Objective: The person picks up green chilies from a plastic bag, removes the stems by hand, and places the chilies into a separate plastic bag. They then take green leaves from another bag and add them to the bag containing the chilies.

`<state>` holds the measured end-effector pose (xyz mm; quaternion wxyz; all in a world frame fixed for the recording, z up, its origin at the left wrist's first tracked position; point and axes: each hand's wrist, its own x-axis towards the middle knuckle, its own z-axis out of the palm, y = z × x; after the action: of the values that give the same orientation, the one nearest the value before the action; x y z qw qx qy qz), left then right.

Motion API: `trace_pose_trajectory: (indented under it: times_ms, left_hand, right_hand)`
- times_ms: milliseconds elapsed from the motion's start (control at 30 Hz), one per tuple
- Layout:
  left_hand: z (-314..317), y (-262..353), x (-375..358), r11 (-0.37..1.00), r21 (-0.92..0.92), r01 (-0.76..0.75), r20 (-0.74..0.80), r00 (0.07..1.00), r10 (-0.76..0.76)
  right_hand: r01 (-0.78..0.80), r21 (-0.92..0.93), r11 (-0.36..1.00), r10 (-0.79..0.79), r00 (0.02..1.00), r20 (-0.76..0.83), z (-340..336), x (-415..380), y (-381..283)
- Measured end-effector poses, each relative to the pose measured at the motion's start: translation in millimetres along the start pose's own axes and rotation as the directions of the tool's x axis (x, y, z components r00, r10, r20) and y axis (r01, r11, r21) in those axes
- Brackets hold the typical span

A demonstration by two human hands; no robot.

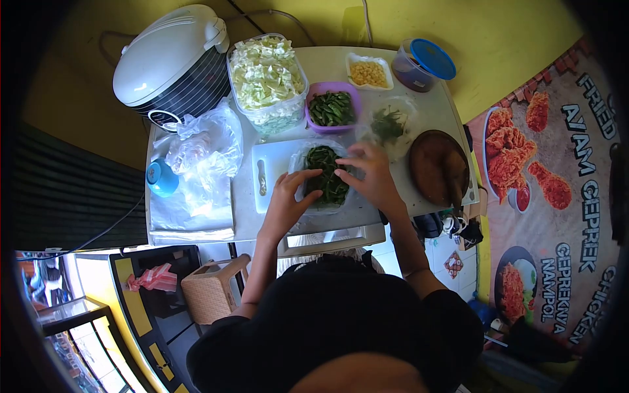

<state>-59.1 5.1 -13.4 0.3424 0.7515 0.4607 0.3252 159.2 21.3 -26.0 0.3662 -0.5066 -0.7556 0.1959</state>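
Note:
Dark green leafy vegetables (327, 185) lie in a clear plastic bag or container (298, 157) on a white cutting board (262, 156). My left hand (295, 193) is at the left edge of the greens, its fingers apart and fingertips on or just over them. From the right, my right hand (370, 171) reaches over the greens with spread fingers, slightly blurred. Behind the board stands a purple container (357, 98) of cut green vegetables. A clear bag with some green herbs (388, 124) lies behind my right hand.
A rice cooker (171, 59), a tub of chopped cabbage (265, 75), a tray of yellow pieces (368, 73) and a blue-lidded tub (422, 65) stand at the back. A stone mortar (429, 164) is right; plastic bags (203, 157) and a blue cup (162, 178) are left.

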Motion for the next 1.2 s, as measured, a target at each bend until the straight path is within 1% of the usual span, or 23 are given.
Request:
trace_pose_trajectory:
  times_ms: [33,67,167,200,267,300,367,400,467,500,567,600,633,667,733,767,833,867,933,1000,1067,1133,1200]
  left_hand:
    - [0,0,-1,0.998,-0.060,0.017,0.003,1.000,-0.017]
    - [0,-2,-1,0.998,-0.061,0.016,0.008,1.000,-0.015]
    - [-1,-8,0,0.997,-0.072,-0.002,0.009,1.000,0.002]
    - [-3,-6,0,0.997,-0.081,0.014,0.020,1.000,-0.013]
    - [-3,-7,0,0.995,-0.096,0.031,0.038,0.999,-0.027]
    - [-3,-7,-1,0.995,-0.094,0.026,0.035,0.999,-0.023]
    - [-3,-10,-1,0.995,-0.095,0.014,0.033,0.999,-0.011]
    - [-3,-10,-1,0.996,-0.089,0.013,0.031,0.999,-0.010]
    - [-3,-11,0,0.996,-0.085,0.010,0.029,1.000,-0.007]
    - [-3,-11,0,0.996,-0.083,-0.015,0.009,1.000,0.016]
    - [-3,-8,0,0.996,-0.082,-0.037,-0.011,0.999,0.036]
    - [-4,-4,-1,0.998,-0.039,-0.049,-0.086,0.995,0.045]
    - [-4,-1,-1,0.998,0.006,-0.058,-0.158,0.986,0.059]
    - [-4,0,0,0.998,0.004,-0.061,-0.158,0.986,0.061]
    - [-4,1,1,0.998,-0.067,-0.019,-0.189,0.982,0.006]
    - [-3,1,1,0.998,-0.066,-0.015,-0.186,0.983,0.002]
    - [-2,-1,4,0.985,0.160,-0.065,-0.173,0.981,0.093]
    - [-2,-2,4,0.985,0.161,-0.063,-0.173,0.981,0.091]
    - [-3,-2,6,0.971,0.239,-0.014,-0.202,0.977,0.064]
    - [-3,-2,9,0.963,0.269,-0.009,-0.225,0.972,0.072]
    - [-4,2,14,0.935,0.354,-0.014,-0.254,0.961,0.110]
    - [-2,4,16,0.936,0.353,-0.020,-0.264,0.957,0.120]
    - [2,8,18,0.914,0.401,0.052,-0.204,0.978,0.034]
  right_hand:
    - [-0.014,-0.101,0.995,0.015,1.000,0.010,0,0,-2]
    - [-0.027,-0.200,0.979,0.031,0.999,0.016,-1,0,-3]
    - [-0.014,-0.223,0.975,0.029,0.998,0.063,-2,0,-5]
    - [-0.021,-0.228,0.974,0.036,0.998,0.060,-1,0,-5]
    - [0.081,-0.149,0.985,-0.071,0.995,0.071,3,-1,-5]
    - [0.076,-0.153,0.985,-0.066,0.995,0.070,4,-3,-5]
    - [0.005,-0.084,0.996,0.001,0.997,0.071,7,-5,-4]
    - [0.004,-0.089,0.996,0.002,0.998,0.068,7,-5,-3]
    - [-0.021,-0.027,0.999,0.022,0.999,0.048,8,-6,-1]
    - [-0.024,-0.029,0.999,0.025,0.998,0.049,7,-7,-3]
    - [-0.006,0.016,1.000,0.006,1.000,-0.004,1,-6,-9]
    - [-0.007,0.015,1.000,0.007,1.000,-0.002,-5,-4,-11]
    - [-0.007,0.029,1.000,0.008,0.998,-0.056,-14,-3,-13]
    - [-0.005,0.043,0.999,0.009,0.994,-0.112,-20,-2,-15]
    - [-0.014,0.044,0.999,0.020,0.991,-0.135,-25,-3,-20]
    - [-0.022,0.049,0.999,0.030,0.987,-0.155,-25,-6,-21]
    - [-0.041,0.077,0.996,0.052,0.986,-0.158,-21,-9,-24]
    - [-0.057,0.102,0.993,0.073,0.984,-0.162,-19,-11,-24]
    - [-0.059,0.132,0.990,0.081,0.983,-0.166,-20,-13,-21]
    - [-0.061,0.163,0.985,0.089,0.982,-0.165,-26,-19,-22]
    - [-0.095,0.261,0.961,0.135,0.981,-0.139,-34,-22,-24]
    - [-0.081,0.262,0.962,0.118,0.985,-0.129,-41,-27,-22]
    - [-0.060,0.262,0.963,0.096,0.987,-0.127,-46,-32,-18]
